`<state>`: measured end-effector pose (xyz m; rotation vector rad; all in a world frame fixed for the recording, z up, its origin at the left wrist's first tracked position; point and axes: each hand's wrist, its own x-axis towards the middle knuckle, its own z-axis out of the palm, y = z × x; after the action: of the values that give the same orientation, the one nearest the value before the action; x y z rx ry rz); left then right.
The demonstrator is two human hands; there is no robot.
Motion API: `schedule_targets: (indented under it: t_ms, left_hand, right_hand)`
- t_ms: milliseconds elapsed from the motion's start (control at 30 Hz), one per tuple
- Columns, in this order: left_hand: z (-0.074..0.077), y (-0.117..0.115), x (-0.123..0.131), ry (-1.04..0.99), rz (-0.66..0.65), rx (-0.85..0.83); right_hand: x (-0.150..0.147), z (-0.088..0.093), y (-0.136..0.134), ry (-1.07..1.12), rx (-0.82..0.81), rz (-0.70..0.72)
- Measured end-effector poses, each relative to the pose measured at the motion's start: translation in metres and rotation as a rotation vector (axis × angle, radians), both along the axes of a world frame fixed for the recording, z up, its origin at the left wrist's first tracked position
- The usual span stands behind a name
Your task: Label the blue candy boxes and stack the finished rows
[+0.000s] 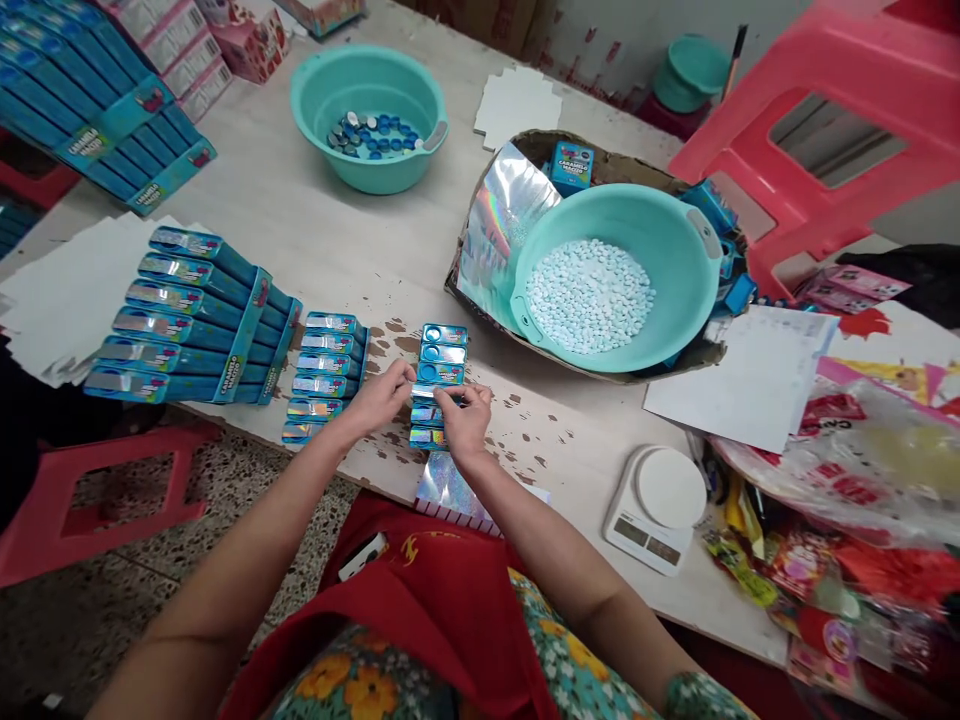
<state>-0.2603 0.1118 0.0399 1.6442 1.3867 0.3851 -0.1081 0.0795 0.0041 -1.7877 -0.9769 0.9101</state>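
Note:
A column of small blue candy boxes (pixel 442 334) lies on the table in front of me. The far ones show a round recess, while the nearest carry shiny rainbow-silver strips. My left hand (pixel 384 396) pinches at the left end of a shiny silver sticker strip (pixel 424 392) on a box in mid-column. At the strip's right end, my right hand (pixel 465 418) has its thumb and fingers closed on it. Close by on the left lies a second row of blue boxes (pixel 327 364) with strips on them. A holographic sticker sheet (pixel 448 480) lies at the table's edge below my right hand.
A green basin (pixel 367 70) holds blue and silver discs. Another basin (pixel 675 230) of white candies rests on a cardboard box (pixel 480 210). Blue display packs (pixel 191 315) stand left. A white scale (pixel 651 510) and plastic bags (pixel 840 480) are right; a pink stool (pixel 757 130) stands behind.

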Motion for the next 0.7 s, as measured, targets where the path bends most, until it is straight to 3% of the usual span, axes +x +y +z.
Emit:
schedule_targets:
  t_ms: [133, 267, 433, 500, 600, 700]
  left_hand:
    - [-0.017, 0.001, -0.001, -0.118, 0.026, -0.065]
    - [-0.043, -0.008, 0.002, -0.326, 0.163, -0.2]
    - [-0.069, -0.017, 0.009, -0.162, 0.28, -0.186]
    - [-0.069, -0.021, 0.003, -0.038, 0.274, -0.125]
    - [-0.052, -0.04, -0.014, 0.175, 0.208, -0.071]
    - [-0.025, -0.073, -0.016, 0.109, -0.019, -0.194]
  right_hand:
    - [0.0, -0.006, 0.0, -0.062, -0.003, -0.018]
    - [0.003, -0.011, -0.001, -0.081, -0.052, -0.033]
    - [0.007, -0.015, 0.007, -0.073, -0.042, 0.039]
    - [0.021, -0.014, 0.008, -0.004, -0.073, 0.082]
    - [0.064, -0.011, -0.008, 0.076, -0.13, 0.173]
    - [0.116, -0.013, -0.051, -0.135, -0.257, 0.375]
